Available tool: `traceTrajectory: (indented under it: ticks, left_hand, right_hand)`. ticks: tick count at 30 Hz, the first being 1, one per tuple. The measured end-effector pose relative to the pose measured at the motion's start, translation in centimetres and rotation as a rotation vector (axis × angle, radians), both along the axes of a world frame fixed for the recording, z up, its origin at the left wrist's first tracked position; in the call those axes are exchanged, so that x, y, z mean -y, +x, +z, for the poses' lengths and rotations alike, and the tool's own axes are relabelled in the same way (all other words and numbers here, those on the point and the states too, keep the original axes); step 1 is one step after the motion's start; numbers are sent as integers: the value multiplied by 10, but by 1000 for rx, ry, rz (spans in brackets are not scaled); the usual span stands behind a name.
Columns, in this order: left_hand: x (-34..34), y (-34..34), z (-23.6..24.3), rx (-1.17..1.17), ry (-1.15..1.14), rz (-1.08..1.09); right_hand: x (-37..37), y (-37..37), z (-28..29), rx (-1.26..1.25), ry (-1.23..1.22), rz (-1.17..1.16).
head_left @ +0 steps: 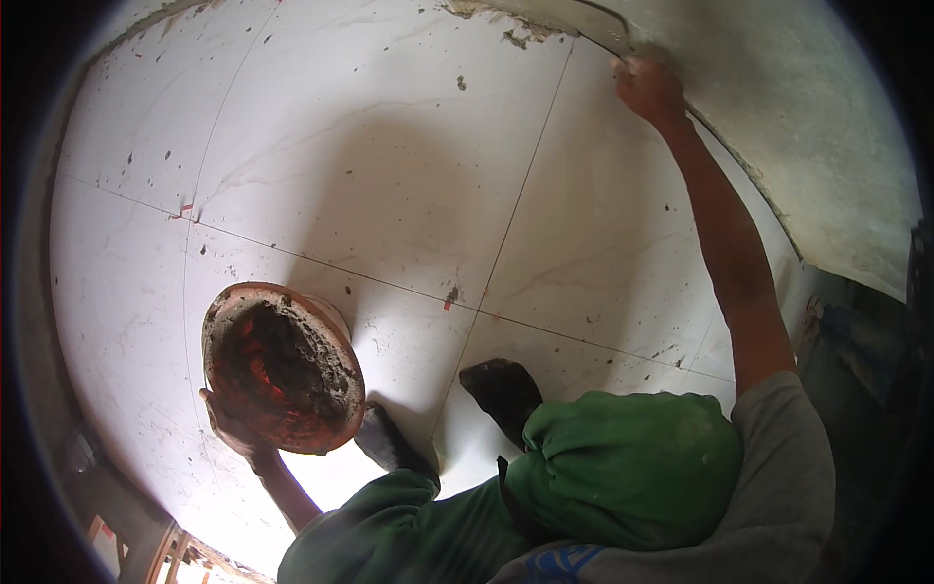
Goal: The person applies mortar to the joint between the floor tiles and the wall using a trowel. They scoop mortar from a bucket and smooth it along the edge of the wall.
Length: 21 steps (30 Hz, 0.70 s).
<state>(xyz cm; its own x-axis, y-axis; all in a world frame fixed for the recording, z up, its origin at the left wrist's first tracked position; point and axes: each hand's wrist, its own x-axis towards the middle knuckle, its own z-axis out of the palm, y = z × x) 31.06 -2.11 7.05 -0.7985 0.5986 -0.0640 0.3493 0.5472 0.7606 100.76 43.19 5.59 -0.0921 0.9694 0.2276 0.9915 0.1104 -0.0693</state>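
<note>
left hand [238,428] grips orange bowl [282,368] – right hand [647,90] pressed closed against wall edge [739,165].

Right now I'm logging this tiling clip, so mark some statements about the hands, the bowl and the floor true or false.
1. The left hand holds a round orange bowl crusted with grey mortar. True.
2. The right hand rests on the green trouser knee. False: it reaches to the edge where tile meets wall.
3. The floor is large white marble-look tiles. True.
4. The bowl sits flat on the floor. False: it is held tilted.
</note>
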Motion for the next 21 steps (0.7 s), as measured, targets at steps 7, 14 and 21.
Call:
traceTrajectory:
  ticks: [7,14,21]
  left_hand:
    - [-31,38,29,248,204,197]
    - [-3,14,27,-716,-223,-325]
    - [-72,114,108,107,230,-30]
  right_hand:
    - [-11,58,1,116,-131,-35]
    - [77,-1,62,-478,-450,12]
    - [201,-218,183,-458,-865,692]
